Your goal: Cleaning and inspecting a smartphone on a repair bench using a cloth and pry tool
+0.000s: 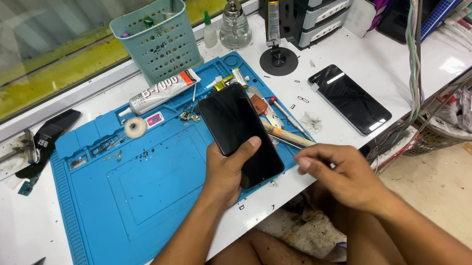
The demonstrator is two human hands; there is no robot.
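- Blue silicone repair mat covers the left and middle of the white bench; small screws and metal scraps lie along its upper trays, so anything set down there lands on a soft, grippy surface.
- Teal perforated basket stands behind the mat, and a tube of adhesive lies just in front of it beside a small roll of tape.
- Left hand grips the lower part of a black smartphone, thumb laid across the glass face, fingers wrapped behind; the phone is raised above the mat's right edge, tilted up and away.
- Judging by its look, the phone is a thin, stiff slab, light enough for one hand, with a glossy, likely slippery front; the glass is the fragile part, so the long side edges are the safer place to take hold, rather than pressing on the screen.
- Tweezers and thin tools lie just right of the phone, partly under it.
- Right hand hovers near the bench's front edge, fingers loosely curled and pinched together; whether it holds anything tiny cannot be told.
- Second black smartphone lies flat, screen up, well apart on the right.
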